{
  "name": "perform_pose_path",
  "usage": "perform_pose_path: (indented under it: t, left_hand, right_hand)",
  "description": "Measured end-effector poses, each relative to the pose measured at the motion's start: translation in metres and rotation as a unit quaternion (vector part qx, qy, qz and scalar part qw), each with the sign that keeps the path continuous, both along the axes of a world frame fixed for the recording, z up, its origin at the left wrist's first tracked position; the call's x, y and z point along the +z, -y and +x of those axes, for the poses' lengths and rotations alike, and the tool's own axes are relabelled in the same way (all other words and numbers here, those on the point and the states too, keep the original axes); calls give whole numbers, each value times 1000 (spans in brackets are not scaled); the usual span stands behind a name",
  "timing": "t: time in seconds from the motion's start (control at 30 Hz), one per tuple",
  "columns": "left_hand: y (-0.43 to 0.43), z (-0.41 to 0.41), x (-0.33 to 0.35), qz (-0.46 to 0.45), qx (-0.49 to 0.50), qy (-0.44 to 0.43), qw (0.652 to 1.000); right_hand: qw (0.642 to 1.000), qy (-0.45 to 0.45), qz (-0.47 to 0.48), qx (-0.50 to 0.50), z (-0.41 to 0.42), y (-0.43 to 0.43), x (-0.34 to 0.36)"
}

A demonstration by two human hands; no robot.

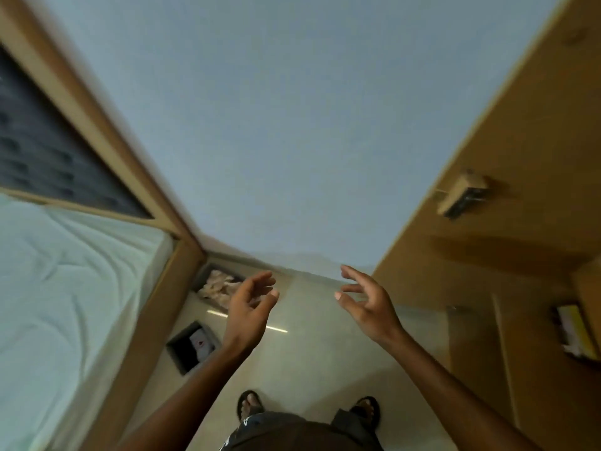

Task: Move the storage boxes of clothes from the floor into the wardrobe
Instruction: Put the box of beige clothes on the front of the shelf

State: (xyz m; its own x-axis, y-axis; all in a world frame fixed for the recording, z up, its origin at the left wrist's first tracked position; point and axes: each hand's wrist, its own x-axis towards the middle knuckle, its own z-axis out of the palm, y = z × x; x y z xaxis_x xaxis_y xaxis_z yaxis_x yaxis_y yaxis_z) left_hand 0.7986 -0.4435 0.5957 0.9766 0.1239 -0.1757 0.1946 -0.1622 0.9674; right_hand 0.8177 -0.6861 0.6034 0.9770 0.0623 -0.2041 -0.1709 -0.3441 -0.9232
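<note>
Both empty with fingers loosely spread, the left hand [252,307] and right hand [369,304] seem between loads: the far storage box [216,286] lies just beyond the left hand, the near storage box [193,346] below-left of it, the wardrobe [504,141] right of the right hand, so next comes stooping to grip one.

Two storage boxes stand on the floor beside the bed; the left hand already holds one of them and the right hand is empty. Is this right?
No. The head view shows the left hand holding nothing, fingers relaxed, raised in front of the farther box. The right hand is empty too, and both that box and the nearer box stand on the floor beside the bed.
</note>
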Motion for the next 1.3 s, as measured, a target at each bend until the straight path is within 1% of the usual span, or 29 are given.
perform_pose_path:
  t: [0.03, 0.13, 0.27, 0.43, 0.6, 0.7, 0.77, 0.87, 0.97, 1.03, 1.17, 1.3]
  left_hand:
    - [-14, -3, 0, 5, 4, -5, 1000]
    - [-88, -20, -3, 7, 68, -5, 998]
    - [-151, -28, -5, 14, 135, -19, 991]
    - [-199, -21, -18, 23, 193, -47, 980]
    - [-238, 25, -57, 31, 218, -103, 970]
    - [-257, 68, -99, 45, 219, -141, 964]
    - [-269, 98, -144, 45, 224, -184, 956]
    - [-276, 122, -195, 35, 220, -231, 947]
    - [-285, 147, -275, 43, 186, -282, 940]
    - [-288, 157, -318, 42, 170, -316, 933]
    - [-288, 173, -424, 27, 162, -366, 916]
    - [-286, 188, -539, 24, 143, -386, 911]
  right_hand:
    - [1000, 0, 1, 8, 4, -13, -1]
    - [998, 2, -7, 70, 17, -91, -3]
    - [991, -3, -11, 134, 33, -166, -4]
    - [978, -27, -27, 203, 63, -227, -17]
    - [970, -60, -45, 232, 120, -279, -59]
    - [967, -84, -60, 233, 161, -304, -104]
    - [963, -116, -68, 232, 191, -319, -149]
    - [961, -147, -76, 224, 215, -333, -200]
    - [953, -185, -96, 220, 245, -350, -287]
    - [948, -203, -109, 219, 257, -359, -333]
    - [939, -204, -145, 237, 271, -368, -440]
    - [926, -170, -203, 270, 281, -373, -554]
